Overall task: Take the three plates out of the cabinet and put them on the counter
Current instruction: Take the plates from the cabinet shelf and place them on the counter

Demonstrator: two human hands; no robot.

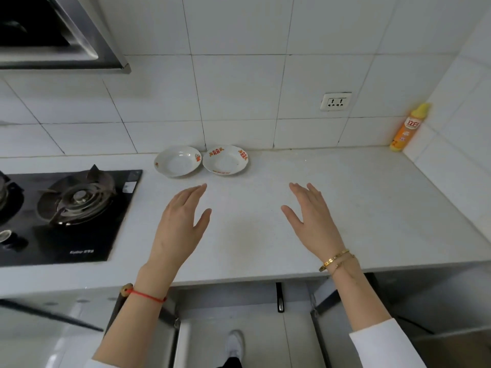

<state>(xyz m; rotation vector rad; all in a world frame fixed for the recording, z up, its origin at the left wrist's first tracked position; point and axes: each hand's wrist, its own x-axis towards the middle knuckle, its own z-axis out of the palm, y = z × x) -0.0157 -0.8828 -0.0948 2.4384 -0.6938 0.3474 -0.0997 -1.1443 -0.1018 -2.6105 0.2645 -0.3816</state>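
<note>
Above the counter [345, 197], left hand [178, 224] and right hand [316, 221], each grip spread, seemingly touching nothing.

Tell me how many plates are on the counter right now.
2. The plain white plate and the red-patterned plate sit side by side at the back of the counter, by the wall. A third isn't visible; the cabinet interior below is mostly hidden.

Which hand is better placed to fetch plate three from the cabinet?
Marginally the right hand, as a judgement. Both it and the left hand are open and empty over the counter, where two plates sit. The cabinet door handle lies below, nearer the right wrist. No third plate is in view.
</note>
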